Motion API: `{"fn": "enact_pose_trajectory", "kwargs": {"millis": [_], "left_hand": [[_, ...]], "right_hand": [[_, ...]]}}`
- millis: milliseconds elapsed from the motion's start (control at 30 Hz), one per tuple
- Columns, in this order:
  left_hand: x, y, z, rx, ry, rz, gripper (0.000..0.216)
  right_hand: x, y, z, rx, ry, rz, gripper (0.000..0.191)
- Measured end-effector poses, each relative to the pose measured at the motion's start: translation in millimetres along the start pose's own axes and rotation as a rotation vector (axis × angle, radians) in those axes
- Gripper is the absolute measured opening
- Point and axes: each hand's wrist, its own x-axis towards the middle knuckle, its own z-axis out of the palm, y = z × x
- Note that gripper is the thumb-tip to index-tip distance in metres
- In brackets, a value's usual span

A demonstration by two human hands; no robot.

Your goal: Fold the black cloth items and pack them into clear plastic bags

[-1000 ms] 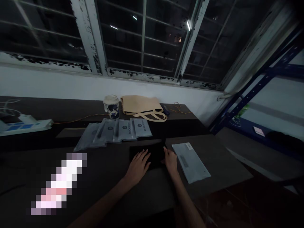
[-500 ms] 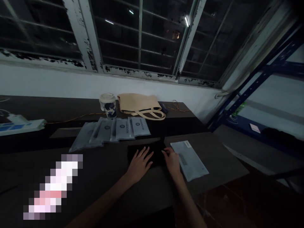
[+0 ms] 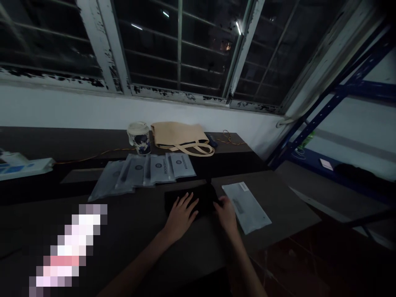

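Head view: right hand [image 3: 227, 213] has slid slightly toward the envelope [image 3: 246, 207] since a second ago, left hand [image 3: 182, 215] barely moved; both hands lie flat, fingers spread, gripping nothing, on a dark flat item [image 3: 193, 199] on the bench [image 3: 139, 231]; clear packets [image 3: 145, 173] fanned behind it; cup [image 3: 138, 137] and tan bag [image 3: 181, 137] near the wall.

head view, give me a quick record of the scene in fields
left hand: flat, fingers spread, on the black cloth
right hand: at the cloth's right edge, grip unclear
right of the cloth: pale mailer bag
behind the cloth: row of clear packets
far edge of the table: paper cup, tan tote bag
lighting: dim
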Motion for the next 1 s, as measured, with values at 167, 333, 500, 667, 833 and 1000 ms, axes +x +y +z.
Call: {"fn": "enact_pose_trajectory", "kwargs": {"millis": [167,333,500,667,833,1000], "left_hand": [[16.8,-17.7,-10.3,-0.428,0.296,-0.240,0.051],[25.2,-25.7,-38.8,-0.434,0.532,-0.282,0.058],[13.1,-10.5,-54.8,-0.171,0.400,-0.056,0.029],[6.5,-28.9,-42.9,0.337,-0.098,0.212,0.035],[-3.0,-44.1,-28.6,0.425,-0.054,0.182,0.042],[-12.4,-38.1,-27.1,0.395,0.030,0.136,0.044]], "right_hand": [[-32.2,-47.5,16.7,0.221,0.018,-0.371,0.036],[-73.2,-59.9,55.5,0.094,-0.170,-0.688,0.046],[-81.4,-45.5,66.3,0.109,-0.213,-0.745,0.053],[-83.6,-36.0,45.6,0.135,-0.368,-0.794,0.051],[-69.3,-28.0,34.4,0.234,-0.164,-0.454,0.027],[-34.1,-36.8,38.4,0.020,-0.244,-0.106,0.055]]}}
